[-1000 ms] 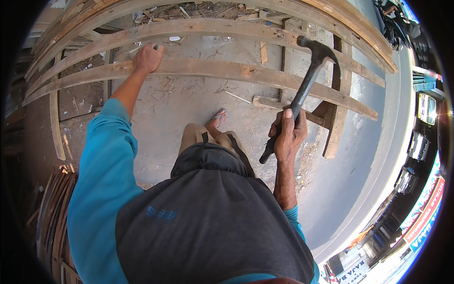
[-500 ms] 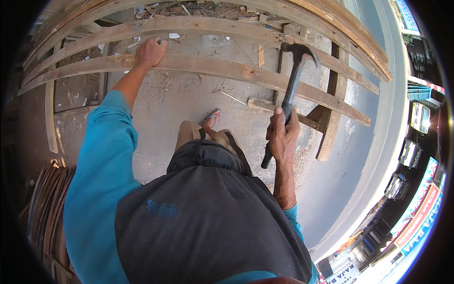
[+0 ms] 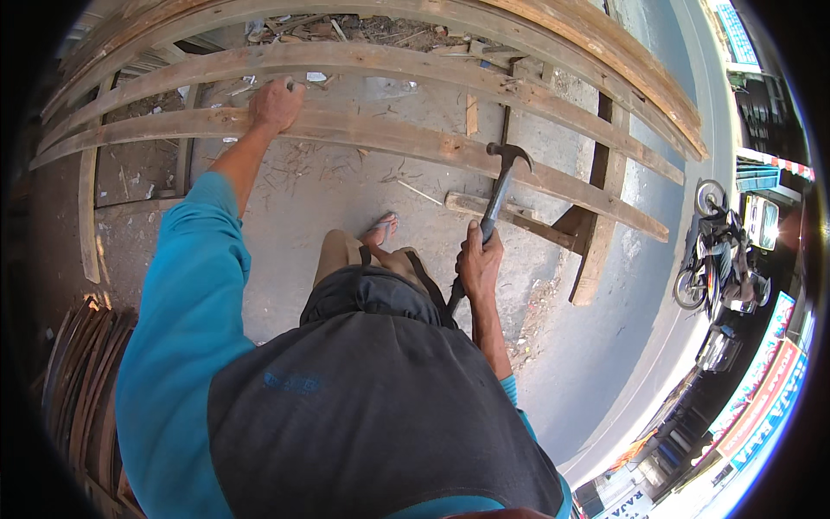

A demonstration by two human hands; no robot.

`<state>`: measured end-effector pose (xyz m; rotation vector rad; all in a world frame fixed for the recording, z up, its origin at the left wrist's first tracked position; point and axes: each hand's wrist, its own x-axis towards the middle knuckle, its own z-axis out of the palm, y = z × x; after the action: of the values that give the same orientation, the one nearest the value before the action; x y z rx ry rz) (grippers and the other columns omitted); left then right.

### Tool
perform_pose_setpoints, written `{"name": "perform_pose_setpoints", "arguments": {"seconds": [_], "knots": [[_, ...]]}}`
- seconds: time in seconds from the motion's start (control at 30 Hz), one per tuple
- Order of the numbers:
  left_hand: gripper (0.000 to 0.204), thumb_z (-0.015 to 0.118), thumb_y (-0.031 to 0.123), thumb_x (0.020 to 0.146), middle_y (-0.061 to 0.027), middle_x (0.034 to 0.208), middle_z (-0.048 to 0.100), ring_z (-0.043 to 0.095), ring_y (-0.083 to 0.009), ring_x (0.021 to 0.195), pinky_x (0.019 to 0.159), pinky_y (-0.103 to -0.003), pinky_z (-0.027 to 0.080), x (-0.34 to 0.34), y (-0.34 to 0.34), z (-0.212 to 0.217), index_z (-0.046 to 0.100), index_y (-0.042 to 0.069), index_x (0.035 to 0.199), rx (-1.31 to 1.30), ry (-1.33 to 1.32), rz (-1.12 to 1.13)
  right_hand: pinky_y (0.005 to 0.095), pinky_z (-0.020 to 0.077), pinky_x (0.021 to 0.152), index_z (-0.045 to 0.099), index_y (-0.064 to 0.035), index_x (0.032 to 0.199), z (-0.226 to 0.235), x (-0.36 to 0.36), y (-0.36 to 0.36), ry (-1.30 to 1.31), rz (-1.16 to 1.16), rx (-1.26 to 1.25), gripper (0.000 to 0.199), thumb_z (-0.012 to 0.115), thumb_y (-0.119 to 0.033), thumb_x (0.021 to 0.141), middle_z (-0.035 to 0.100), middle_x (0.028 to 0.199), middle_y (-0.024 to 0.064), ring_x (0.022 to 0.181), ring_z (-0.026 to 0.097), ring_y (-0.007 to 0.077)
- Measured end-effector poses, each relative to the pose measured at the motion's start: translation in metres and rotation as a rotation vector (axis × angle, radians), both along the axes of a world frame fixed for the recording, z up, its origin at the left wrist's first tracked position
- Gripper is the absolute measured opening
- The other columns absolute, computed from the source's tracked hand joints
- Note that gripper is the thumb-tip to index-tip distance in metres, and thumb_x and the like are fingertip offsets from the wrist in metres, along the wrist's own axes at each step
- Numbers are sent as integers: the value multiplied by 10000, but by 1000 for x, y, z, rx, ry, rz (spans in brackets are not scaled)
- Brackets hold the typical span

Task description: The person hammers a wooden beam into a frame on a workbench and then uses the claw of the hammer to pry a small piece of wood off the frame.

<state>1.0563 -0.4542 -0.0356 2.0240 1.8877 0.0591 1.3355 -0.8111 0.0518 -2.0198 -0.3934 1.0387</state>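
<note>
My right hand (image 3: 480, 264) is wrapped round the dark handle of a claw hammer (image 3: 495, 203). The hammer tilts up and away, its dark metal head in front of the nearest long plank. My left hand (image 3: 277, 105) is closed in a fist over the nearest wooden plank (image 3: 389, 138). A small dark bit shows at the top of that fist, but what the fingers hold, if anything, is hidden. Beyond it runs a second long plank (image 3: 389, 62), roughly parallel to the first.
More boards (image 3: 605, 56) lie along the far side, on upright wooden supports (image 3: 601, 221). Wood scraps and litter cover the ground beyond. Curved wooden strips (image 3: 73, 372) are stacked at lower left. At right, a person on a motorcycle (image 3: 713, 251) is on the road, near parked vehicles.
My right hand and the hammer have moved left and nearer to me, the hammer head lower in view. The left fist stays at the plank. A motorcycle has come into view at right.
</note>
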Motion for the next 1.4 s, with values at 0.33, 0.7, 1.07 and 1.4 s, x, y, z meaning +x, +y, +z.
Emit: {"name": "perform_pose_setpoints", "arguments": {"seconds": [0.33, 0.7, 1.07, 1.4], "knots": [[499, 540, 501, 872, -191, 1211, 694, 648, -397, 1133, 981, -493, 493, -9, -1, 3, 711, 149, 1182, -32, 15, 64, 268, 432, 465, 461, -107, 949, 166, 21, 54, -639, -141, 1240, 358, 522, -443, 1056, 415, 674, 8, 501, 449, 114], [542, 541, 513, 877, -201, 1217, 691, 643, -395, 1149, 981, -492, 493, -15, -8, -13, 704, 117, 1209, 9, -11, 25, 248, 382, 460, 521, -49, 960, 94, -1, 23, -230, 171, 210, 336, 605, -366, 1032, 479, 631, -2, 503, 446, 81], [520, 567, 527, 866, -213, 1178, 703, 653, -398, 1124, 972, -495, 498, -3, 6, 15, 731, 127, 1155, -12, -11, -34, 431, 502, 584, 478, 4, 1033, 14, 7, 5, -598, 154, 262, 353, 558, -340, 1045, 590, 737, 164, 575, 557, 263], [472, 566, 490, 858, -199, 1126, 718, 658, -403, 1093, 960, -498, 497, -5, -1, 0, 734, 131, 1113, -72, -28, 3, 234, 386, 421, 492, -32, 951, 118, -5, 46, -337, -70, 541, 301, 616, -296, 1026, 493, 622, 7, 474, 465, 76]]}}
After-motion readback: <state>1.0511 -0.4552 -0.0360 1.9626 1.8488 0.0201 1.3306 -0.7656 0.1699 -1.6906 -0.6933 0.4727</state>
